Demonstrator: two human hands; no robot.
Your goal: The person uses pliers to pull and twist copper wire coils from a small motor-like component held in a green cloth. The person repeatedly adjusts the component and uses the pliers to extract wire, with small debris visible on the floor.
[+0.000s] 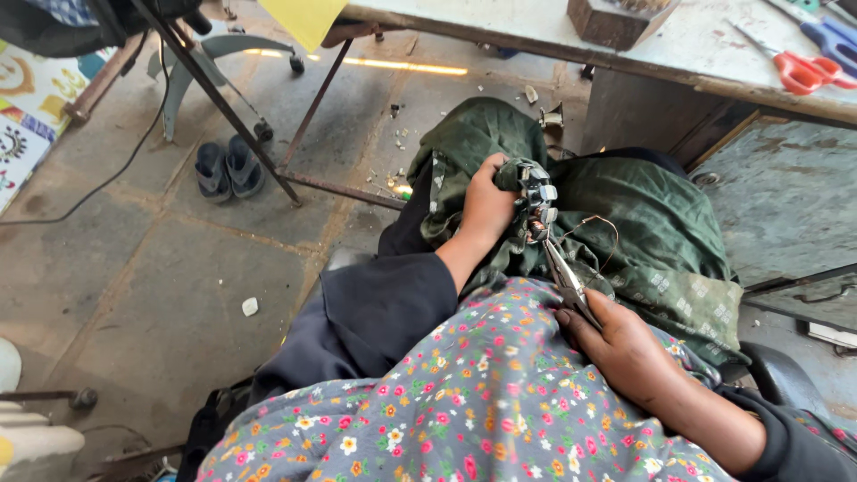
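While gathered in a heap on the lap, green patterned fabric carries a row of silver ornaments at its bunched edge. Left hand: grip closed tight around that bunched edge, forearm stretched forward. Right hand: grip wrapped around pliers, tips up against the ornaments, thin wire looping just beside. Farther off, red-handled scissors on the counter.

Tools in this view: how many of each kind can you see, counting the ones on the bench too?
Pliers, in the right hand: 1
Scissors, orange-handled: 1
Scissors, blue-handled: 1
Total: 3
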